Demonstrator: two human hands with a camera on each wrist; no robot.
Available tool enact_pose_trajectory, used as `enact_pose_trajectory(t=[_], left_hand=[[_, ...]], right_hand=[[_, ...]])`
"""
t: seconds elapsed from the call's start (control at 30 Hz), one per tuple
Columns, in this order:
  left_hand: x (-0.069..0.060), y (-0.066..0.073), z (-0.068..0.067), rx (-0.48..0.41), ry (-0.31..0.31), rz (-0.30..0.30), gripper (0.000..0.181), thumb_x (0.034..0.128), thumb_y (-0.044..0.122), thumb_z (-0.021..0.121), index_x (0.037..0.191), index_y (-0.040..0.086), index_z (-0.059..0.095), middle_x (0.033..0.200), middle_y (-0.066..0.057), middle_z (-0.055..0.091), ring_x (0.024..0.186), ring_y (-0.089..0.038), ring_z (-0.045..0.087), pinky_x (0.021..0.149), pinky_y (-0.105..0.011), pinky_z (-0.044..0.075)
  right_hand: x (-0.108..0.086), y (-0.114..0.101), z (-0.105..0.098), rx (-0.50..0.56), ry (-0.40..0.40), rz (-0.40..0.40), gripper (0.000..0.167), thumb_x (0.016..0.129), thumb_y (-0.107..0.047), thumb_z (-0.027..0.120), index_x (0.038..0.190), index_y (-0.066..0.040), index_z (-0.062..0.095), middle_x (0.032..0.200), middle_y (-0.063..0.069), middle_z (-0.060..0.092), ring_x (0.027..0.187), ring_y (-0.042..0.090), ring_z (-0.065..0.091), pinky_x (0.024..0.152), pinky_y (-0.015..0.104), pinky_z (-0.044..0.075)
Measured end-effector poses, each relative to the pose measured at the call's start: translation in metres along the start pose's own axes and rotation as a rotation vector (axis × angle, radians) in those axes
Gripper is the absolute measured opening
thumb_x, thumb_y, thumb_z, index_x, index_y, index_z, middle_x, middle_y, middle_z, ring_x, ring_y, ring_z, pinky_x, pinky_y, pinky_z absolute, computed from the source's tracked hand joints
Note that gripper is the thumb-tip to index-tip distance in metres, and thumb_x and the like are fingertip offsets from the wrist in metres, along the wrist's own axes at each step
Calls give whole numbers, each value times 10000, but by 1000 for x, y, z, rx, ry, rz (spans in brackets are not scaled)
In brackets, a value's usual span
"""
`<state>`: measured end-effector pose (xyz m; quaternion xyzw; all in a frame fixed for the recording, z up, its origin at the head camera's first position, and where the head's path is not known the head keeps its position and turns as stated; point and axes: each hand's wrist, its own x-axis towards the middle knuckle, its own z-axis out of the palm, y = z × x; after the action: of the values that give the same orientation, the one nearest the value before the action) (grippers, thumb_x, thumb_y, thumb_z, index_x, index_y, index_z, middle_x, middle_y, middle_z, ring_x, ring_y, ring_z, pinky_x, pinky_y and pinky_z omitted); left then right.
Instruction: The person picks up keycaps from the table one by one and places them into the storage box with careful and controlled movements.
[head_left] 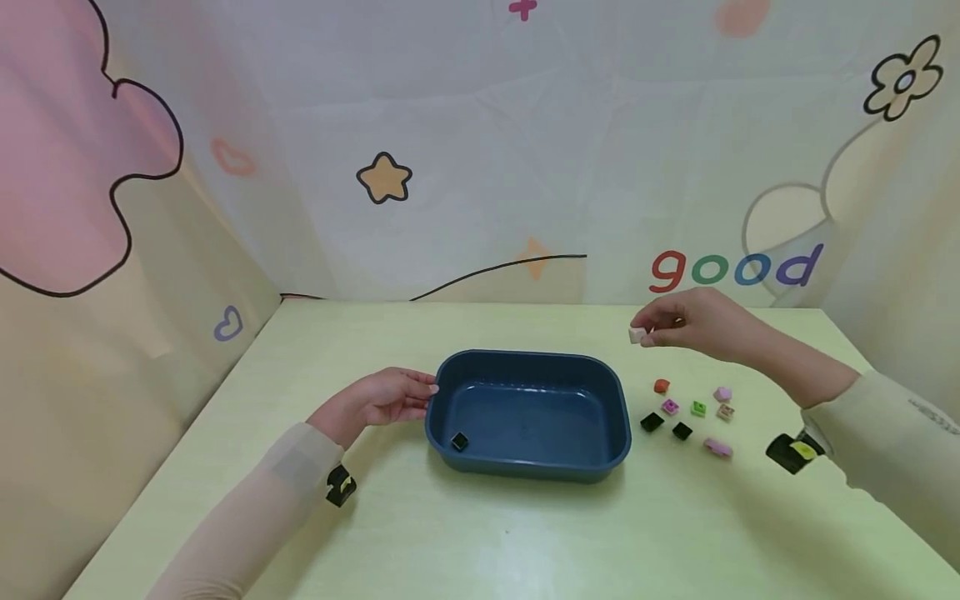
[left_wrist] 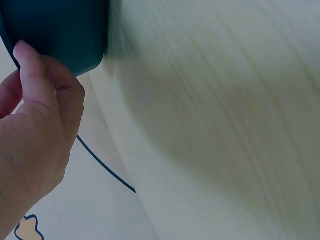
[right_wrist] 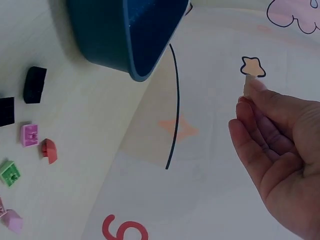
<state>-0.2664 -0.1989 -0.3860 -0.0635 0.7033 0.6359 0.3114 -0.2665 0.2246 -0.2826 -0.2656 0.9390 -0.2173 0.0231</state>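
Observation:
My right hand [head_left: 701, 321] pinches a small white keycap [head_left: 637, 335] between thumb and fingertips, in the air to the right of a dark blue plastic basin [head_left: 528, 477]. In the right wrist view, that keycap [right_wrist: 248, 84] is partly covered by the thumb. My left hand [head_left: 390, 395] grips the basin's left rim, thumb at the edge and fingers against the outer wall. The left wrist view shows this hand [left_wrist: 42, 107] at the basin's corner. Inside the basin, near its front left corner, lies one black keycap [head_left: 460, 441].
Right of the basin several loose keycaps lie on the pale table [head_left: 480, 542]: orange-red [head_left: 662, 386], green [head_left: 698, 408], pink [head_left: 671, 407], black [head_left: 652, 422], a longer purple one [head_left: 717, 448] and others. A printed cloth [head_left: 465, 208] hangs behind the table.

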Motion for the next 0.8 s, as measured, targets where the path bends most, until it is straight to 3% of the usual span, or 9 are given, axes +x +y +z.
enact_pose_trajectory(t=[0.33, 0.8], left_hand=[[-1, 0, 0, -4, -26, 6, 345, 1067, 66, 483, 1388, -58, 479, 803, 28, 676, 691, -54, 661, 674, -158, 606], [1, -1, -1, -16, -6, -7, 349, 1066, 69, 493, 1393, -51, 481, 820, 20, 669, 714, -63, 655, 680, -164, 609]], right_hand=[[25, -34, -2, 33, -26, -51, 209, 941, -147, 736, 1130, -58, 744, 962, 38, 775, 852, 154, 685, 745, 269, 555], [61, -58, 30, 98, -59, -110, 148, 923, -90, 746, 1066, -53, 747, 955, 70, 777, 873, 168, 704, 802, 310, 593]])
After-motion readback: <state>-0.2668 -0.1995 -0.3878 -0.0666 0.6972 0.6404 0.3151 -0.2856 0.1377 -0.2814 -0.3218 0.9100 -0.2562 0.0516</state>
